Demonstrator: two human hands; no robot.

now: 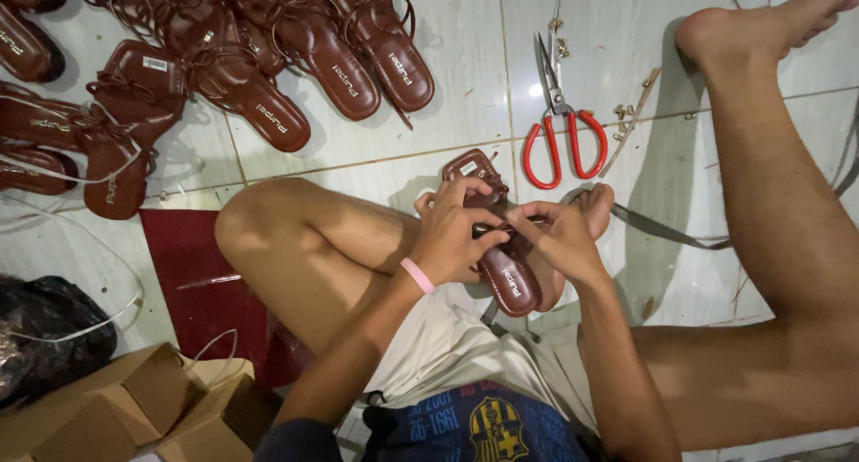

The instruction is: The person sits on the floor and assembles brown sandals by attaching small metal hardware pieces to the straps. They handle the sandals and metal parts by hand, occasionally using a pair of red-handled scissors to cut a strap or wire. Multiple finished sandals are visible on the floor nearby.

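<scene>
Dark blue shirt and pale shorts at the bottom edge, both hands at work on a brown sandal above them.

The left hand grips the brown sandal across its middle, fingers curled over it; the right hand pinches a small dark strap piece at the sandal's top. The sandal rests on the folded leg's foot. Red-handled scissors lie on the white tile floor just beyond, with more brown sandals piled further left.
</scene>
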